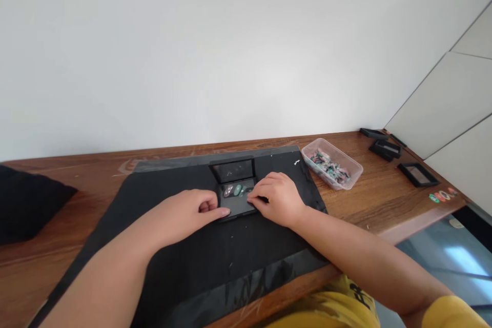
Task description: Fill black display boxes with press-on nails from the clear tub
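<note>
case work, black mat (pixel 184 251) under me. i am seemingly arranging small glossy pieces inside an open black case (pixel 235 208), which is lying on the mat between my hands, its lid (pixel 234 170) standing raised on the far side. a teal piece (pixel 238 190) and a pinkish piece (pixel 228 190) are sitting in the far part of the tray; the near part is showing plain grey. the next move, i am judging, is calling for a light fingertip touch at the right side while the case is being kept steady.

pose: my left hand (pixel 190 208) is coming in low from the left, fingers curling, thumb lying on the near-left edge (gripping or only bracing, i cannot tell). my right hand (pixel 279 197) is arching over the right side, palm down, thumb and fingertips sitting close together; whether they are pinching a piece, i cannot tell. a clear plastic tub (pixel 354 166) of mixed small bits is standing beyond, to the right.
</note>
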`<state>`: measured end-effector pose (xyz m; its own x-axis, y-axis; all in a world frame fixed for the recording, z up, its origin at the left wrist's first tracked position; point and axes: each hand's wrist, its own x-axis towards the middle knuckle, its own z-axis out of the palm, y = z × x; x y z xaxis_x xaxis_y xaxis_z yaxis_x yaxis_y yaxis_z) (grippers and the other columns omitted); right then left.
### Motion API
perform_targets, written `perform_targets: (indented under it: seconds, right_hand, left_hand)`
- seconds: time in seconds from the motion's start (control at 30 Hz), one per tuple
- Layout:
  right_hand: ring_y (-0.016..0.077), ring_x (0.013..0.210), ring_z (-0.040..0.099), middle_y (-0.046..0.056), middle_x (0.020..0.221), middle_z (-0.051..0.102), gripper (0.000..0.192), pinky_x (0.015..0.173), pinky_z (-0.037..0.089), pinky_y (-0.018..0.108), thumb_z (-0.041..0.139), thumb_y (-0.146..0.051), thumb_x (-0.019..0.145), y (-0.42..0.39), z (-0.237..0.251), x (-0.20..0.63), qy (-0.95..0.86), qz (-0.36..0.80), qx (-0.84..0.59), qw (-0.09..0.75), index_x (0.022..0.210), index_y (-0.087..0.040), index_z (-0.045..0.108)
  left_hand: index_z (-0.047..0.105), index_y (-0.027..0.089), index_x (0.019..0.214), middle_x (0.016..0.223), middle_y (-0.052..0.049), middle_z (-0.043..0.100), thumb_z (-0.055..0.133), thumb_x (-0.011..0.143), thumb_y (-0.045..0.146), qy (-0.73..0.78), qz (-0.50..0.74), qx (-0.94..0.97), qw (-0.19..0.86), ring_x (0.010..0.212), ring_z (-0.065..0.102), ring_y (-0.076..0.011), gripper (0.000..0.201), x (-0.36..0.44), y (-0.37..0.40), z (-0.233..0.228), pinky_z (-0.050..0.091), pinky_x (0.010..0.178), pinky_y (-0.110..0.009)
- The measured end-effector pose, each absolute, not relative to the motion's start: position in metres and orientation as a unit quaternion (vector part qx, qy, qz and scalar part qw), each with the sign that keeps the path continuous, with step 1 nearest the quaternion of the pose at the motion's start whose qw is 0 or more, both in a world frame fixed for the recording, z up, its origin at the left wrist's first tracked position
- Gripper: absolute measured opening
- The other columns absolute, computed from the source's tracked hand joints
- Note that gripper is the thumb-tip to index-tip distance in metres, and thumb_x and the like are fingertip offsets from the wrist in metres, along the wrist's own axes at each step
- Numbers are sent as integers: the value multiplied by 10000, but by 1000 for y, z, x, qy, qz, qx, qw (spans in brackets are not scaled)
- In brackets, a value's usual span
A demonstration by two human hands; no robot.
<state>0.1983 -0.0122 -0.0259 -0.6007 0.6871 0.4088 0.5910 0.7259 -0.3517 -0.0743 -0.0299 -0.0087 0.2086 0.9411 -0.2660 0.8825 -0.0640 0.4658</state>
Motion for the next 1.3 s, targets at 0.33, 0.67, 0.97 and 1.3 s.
perform_targets:
  seconds: [0.33,0.67,0.97,1.3]
  right_hand:
    - [258,1066,788,64,1046,903,56,949,515,405,842,-241,1031,-13,-21,196,-878,114,-398,239,986,-217,865]
    - [238,928,762,67,980,882,199,921,546,401,750,-357,1104,-6,3,221,-842,79,-393,361,1006,-230,868]
    - [349,1200,784,151,1234,883,309,1051,559,432,643,-375,1115,36,32,317,-701,67,-689,169,1126,-196,894]
    - [358,1138,819,162,1225,888,251,905,592,398,744,-282,971,42,35,345,-640,71,-754,128,1141,-231,921]
  left_hand:
    - [642,280,719,657,3,673,740,731,750,626,20,716,307,640,618,-231,480,-64,-37,-1,367,598,-345]
    - [653,270,672,648,-19,662,729,752,806,616,46,721,315,626,601,-232,546,-72,-35,-7,374,600,-358]
    - [564,270,638,614,-22,598,544,905,810,626,50,730,271,588,554,-219,602,-65,-36,-7,316,598,-368]
    - [584,264,646,614,-12,620,597,917,784,615,53,735,280,589,565,-211,587,-67,-33,-6,326,594,-355]
